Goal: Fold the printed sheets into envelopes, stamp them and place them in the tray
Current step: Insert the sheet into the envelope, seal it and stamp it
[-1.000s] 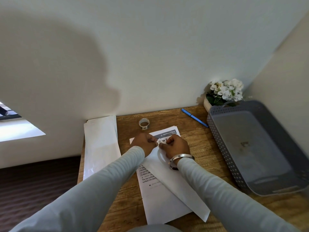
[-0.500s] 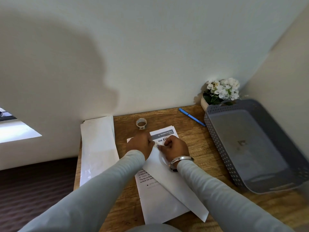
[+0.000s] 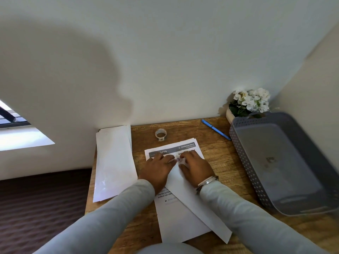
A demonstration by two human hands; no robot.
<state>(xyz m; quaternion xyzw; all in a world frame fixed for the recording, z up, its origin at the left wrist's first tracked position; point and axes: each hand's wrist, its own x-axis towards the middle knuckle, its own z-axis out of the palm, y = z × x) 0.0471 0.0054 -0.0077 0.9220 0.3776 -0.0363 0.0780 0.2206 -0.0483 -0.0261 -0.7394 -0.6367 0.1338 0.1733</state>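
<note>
the printed sheet (image 3: 180,215) has a dark header band reading "3079" at left and "dexterous hand" at right; lower lines begin "the top surface"; the remaining print is too small or hidden.

Reaching forward from grey sleeves (image 3: 247,213), the two hands lie knuckles-up, side by side. The left hand (image 3: 157,169) is spread fairly flat, fingers pointing inward. The right hand (image 3: 195,167) bends its fingers toward them, tips nearly meeting; its grip is unclear.
</note>
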